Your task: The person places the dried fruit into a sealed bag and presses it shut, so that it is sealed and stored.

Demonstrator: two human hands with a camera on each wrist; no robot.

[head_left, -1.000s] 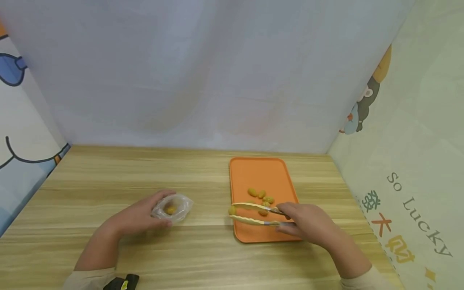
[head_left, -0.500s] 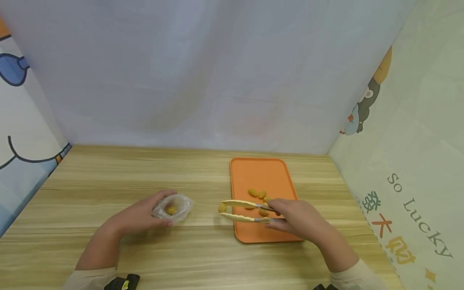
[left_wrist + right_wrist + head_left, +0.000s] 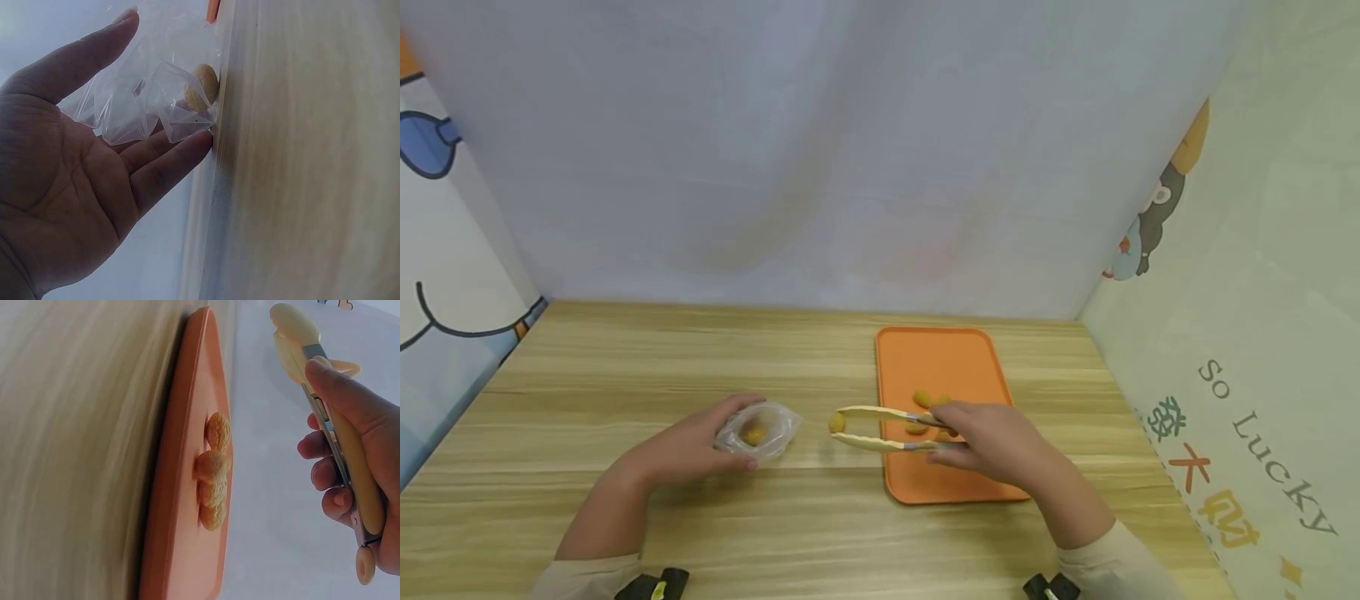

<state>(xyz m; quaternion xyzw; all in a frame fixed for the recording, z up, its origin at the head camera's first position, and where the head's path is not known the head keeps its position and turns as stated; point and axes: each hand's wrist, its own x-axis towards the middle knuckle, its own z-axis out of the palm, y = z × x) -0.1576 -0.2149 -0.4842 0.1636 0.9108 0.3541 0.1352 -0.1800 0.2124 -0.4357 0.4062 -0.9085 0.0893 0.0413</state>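
Note:
My left hand (image 3: 681, 446) curves round a clear plastic bag (image 3: 782, 429), which stands with its mouth spread on the table. Inside the bag lies a yellow-brown lump (image 3: 202, 87); in the left wrist view the thumb is above the bag and fingers run along its underside. My right hand (image 3: 996, 442) grips a pair of tongs (image 3: 359, 481) with pale yellow heads. Between the tong tips is a small yellow-brown lump (image 3: 837, 423), held over the table between bag and tray. Several similar wrinkled lumps (image 3: 212, 465) lie on the orange tray (image 3: 925, 358).
The wooden table (image 3: 700, 350) runs back to a pale hanging cloth (image 3: 850, 167). A printed cloth (image 3: 1262, 292) borders the right side, and another printed cloth (image 3: 467, 250) the left. The tray lies right of the bag.
My right hand has moved left with the tongs, carrying the pinched lump from the tray's left edge toward the bag. My left hand and the bag have stayed put.

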